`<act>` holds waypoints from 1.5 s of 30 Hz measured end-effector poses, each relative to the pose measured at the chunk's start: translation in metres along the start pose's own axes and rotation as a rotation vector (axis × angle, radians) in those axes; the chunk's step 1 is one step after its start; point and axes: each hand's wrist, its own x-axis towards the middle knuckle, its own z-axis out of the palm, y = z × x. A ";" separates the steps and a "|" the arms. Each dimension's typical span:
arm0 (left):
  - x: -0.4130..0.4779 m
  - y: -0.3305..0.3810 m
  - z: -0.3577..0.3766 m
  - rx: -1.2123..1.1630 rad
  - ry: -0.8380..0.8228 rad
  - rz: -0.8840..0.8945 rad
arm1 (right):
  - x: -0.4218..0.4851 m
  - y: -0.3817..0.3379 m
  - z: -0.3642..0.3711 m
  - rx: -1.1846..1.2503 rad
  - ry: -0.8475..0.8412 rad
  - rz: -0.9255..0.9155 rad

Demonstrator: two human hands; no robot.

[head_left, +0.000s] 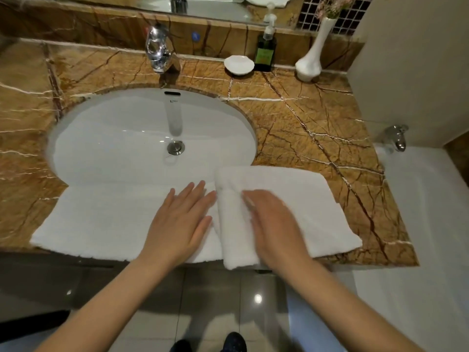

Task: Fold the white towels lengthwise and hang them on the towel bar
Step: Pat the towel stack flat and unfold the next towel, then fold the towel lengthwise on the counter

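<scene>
I've got a white towel (pixel 106 214) spread flat along the front edge of the marble countertop (pixel 304 118), its back edge overlapping the front rim of the sink (pixel 106 128) and its front edge hanging just past the counter's lip. The right part of the towel is doubled over toward the middle, so there's a thicker folded flap (pixel 299 196) sitting nr the front right corner of the counter, w/ the fold's rounded edge running front-to-back roughly at the towel's middle.

My left hand (pixel 177 222) lies palm-down on the single-layer part, fingers splayed and flat, fingertips touching the folded edge; nothing grasped, just pressing. My right hand (pixel 274 224) rests on top of the folded flap. It's motion-blurred, so I can't tell whether the fingers pinch the cloth or only lie on it.

At the back edge of the counter: chrome faucet (pixel 158 50) behind the sink, then to its right a small white soap dish (pixel 239 64), a dark pump bottle (pixel 265 50) touching or nr touching the backsplash, and a white vase (pixel 311 59) w/ pinkish flowers nr the back right corner. Right of the counter a white bathtub (pixel 418 212) w/ a chrome tap (pixel 397 137) at its far end. Below, tiled floor and dark shoe tips (pixel 234 342).
</scene>
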 end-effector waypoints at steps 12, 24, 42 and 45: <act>-0.030 -0.037 0.002 0.076 -0.053 -0.133 | -0.014 0.056 0.030 -0.359 -0.139 0.029; -0.036 -0.048 0.000 0.056 -0.021 -0.177 | -0.010 -0.009 0.062 -0.256 -0.122 -0.066; -0.044 -0.144 -0.018 0.041 0.023 -0.275 | 0.037 -0.017 0.071 -0.326 -0.099 0.000; -0.044 -0.146 -0.019 0.047 0.059 -0.236 | 0.035 -0.016 0.072 -0.337 -0.078 0.046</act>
